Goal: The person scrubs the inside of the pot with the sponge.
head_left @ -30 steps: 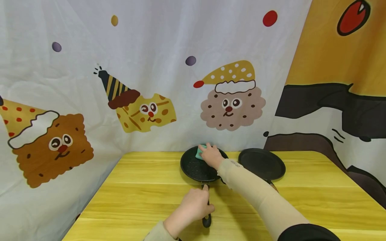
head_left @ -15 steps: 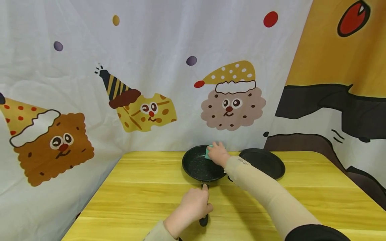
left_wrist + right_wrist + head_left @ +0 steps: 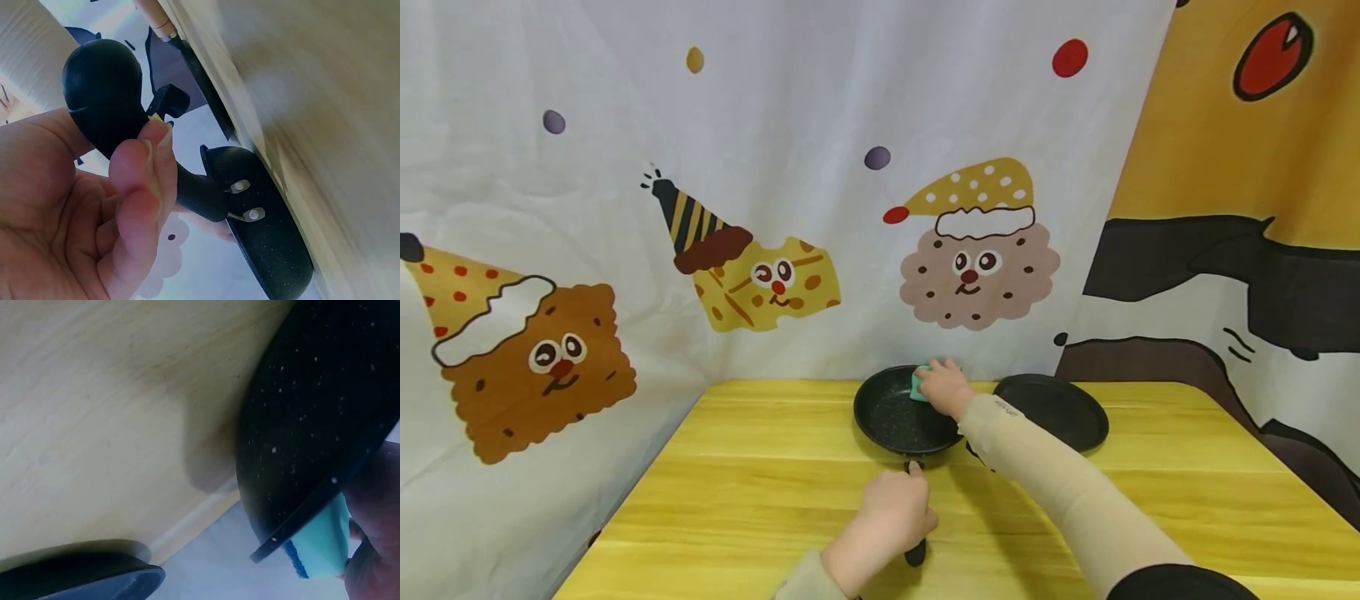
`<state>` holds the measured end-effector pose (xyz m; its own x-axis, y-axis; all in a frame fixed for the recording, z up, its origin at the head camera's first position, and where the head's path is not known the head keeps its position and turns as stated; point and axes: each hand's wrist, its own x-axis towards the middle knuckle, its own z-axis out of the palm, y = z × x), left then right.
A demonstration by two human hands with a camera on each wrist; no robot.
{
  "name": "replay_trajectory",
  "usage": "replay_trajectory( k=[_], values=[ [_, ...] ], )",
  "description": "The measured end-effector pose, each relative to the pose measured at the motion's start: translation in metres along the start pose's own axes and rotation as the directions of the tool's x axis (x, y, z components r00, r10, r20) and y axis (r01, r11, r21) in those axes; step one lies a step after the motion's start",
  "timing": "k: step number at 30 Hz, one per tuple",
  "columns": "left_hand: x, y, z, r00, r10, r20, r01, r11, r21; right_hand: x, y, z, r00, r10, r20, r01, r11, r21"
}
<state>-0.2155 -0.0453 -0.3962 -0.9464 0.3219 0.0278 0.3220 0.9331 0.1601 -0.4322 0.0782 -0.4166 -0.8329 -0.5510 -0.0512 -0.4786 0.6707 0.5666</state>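
A black speckled frying pan [image 3: 895, 421] is at the back middle of the table, its handle pointing toward me. My left hand [image 3: 887, 512] grips that handle [image 3: 103, 81], and in the left wrist view the fingers [image 3: 140, 200] curl round it. Inside the pan, near its far right rim, my right hand [image 3: 946, 390] holds a teal sponge [image 3: 918, 385]. From the right wrist, the sponge [image 3: 325, 540] shows a dark blue scouring side, and the pan wall [image 3: 312, 425] hides part of it. How firmly it presses on the pan cannot be told.
A second, flat black pan [image 3: 1063, 412] lies to the right, partly behind the right sleeve [image 3: 1060, 475]. Its light handle [image 3: 155, 17] shows in the left wrist view. Behind the wooden table [image 3: 760, 492] hangs a printed cloth [image 3: 775, 125].
My right hand and the sponge have moved right across the pan, toward its far right rim, then stayed about there. The pan has shifted slightly right. My left hand keeps its grip.
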Motion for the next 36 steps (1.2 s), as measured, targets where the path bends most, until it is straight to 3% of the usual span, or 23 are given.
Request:
replay_trajectory(
  k=[6, 10, 18, 25, 31, 36],
  values=[
    [0.002, 0.003, 0.004, 1.000, -0.010, -0.030, 0.010, 1.000, 0.002, -0.001, -0.002, 0.000, 1.000, 0.011, -0.014, -0.012, 1.000, -0.023],
    [0.002, 0.002, 0.006, 0.997, -0.009, -0.070, 0.011, 0.999, 0.031, -0.001, -0.004, 0.000, 1.000, 0.011, -0.026, -0.013, 0.997, -0.071],
    [0.003, 0.000, 0.006, 0.996, -0.003, -0.091, 0.009, 0.998, 0.056, -0.001, -0.002, 0.008, 1.000, 0.005, -0.029, -0.010, 0.985, -0.171],
    [0.003, 0.001, 0.005, 0.997, -0.002, -0.078, 0.010, 0.995, 0.097, -0.007, 0.004, 0.008, 1.000, 0.017, 0.005, -0.016, 0.996, -0.090],
    [0.003, 0.003, 0.004, 0.999, -0.023, -0.037, 0.026, 0.996, 0.082, -0.013, 0.009, 0.004, 0.999, -0.007, 0.039, 0.009, 0.999, -0.040],
    [0.004, 0.003, 0.003, 0.999, -0.011, -0.046, 0.015, 0.995, 0.100, -0.015, 0.012, 0.005, 0.998, -0.012, 0.058, 0.010, 0.999, 0.039]
  ],
)
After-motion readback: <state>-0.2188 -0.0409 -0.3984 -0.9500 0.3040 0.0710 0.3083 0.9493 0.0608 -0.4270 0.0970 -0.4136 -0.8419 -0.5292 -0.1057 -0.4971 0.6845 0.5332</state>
